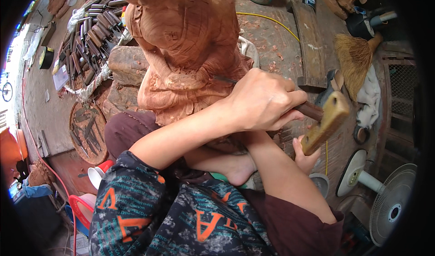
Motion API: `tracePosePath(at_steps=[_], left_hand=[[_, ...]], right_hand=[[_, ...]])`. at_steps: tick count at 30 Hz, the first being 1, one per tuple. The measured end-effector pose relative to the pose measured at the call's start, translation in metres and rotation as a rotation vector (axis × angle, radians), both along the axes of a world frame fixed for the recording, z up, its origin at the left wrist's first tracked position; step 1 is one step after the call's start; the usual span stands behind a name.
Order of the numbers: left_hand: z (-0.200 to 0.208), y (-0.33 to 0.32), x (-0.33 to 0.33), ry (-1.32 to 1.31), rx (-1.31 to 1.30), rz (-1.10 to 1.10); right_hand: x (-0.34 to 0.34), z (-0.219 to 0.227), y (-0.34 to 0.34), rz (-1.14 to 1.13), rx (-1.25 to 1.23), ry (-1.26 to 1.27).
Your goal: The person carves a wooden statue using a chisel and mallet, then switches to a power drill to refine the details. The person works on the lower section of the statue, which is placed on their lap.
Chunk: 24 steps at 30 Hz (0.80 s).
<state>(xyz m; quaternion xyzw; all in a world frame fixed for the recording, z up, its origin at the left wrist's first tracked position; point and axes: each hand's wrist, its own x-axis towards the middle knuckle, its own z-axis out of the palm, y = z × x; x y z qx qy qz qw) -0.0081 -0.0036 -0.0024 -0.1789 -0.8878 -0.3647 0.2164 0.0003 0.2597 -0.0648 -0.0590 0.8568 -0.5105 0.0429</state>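
dusty workshop floor, a seated person carving a reddish wooden figure [186,43] braced between the knees.
left hand [260,103] is wrapped shut around a dark-handled chisel [304,108], its blade laid against the figure's lower folds so the edge bites there; right hand [304,154] is closed on the handle of a flat wooden mallet [327,121], whose head meets the chisel's butt end. spare chisels [93,34] lie fanned at the left within reach, a straw broom [355,59] and a fan [392,206] at the right.

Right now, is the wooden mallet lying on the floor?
No, the right hand holds the wooden mallet raised at the butt of the chisel gripped by the left hand.
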Motion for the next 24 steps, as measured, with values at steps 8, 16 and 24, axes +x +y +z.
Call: tracePosePath(at_steps=[8, 16, 24], left_hand=[[0.004, -0.002, -0.004, 0.07, 0.054, 0.052], [0.01, 0.0, -0.002, 0.19, -0.04, 0.087], [0.006, 0.012, 0.009, 0.05, 0.08, -0.127]], right_hand=[[-0.003, 0.004, 0.0, 0.029, -0.063, 0.061], [-0.003, 0.01, -0.001, 0.015, -0.108, -0.011], [0.007, 0.005, -0.014, -0.163, -0.257, 0.098]])
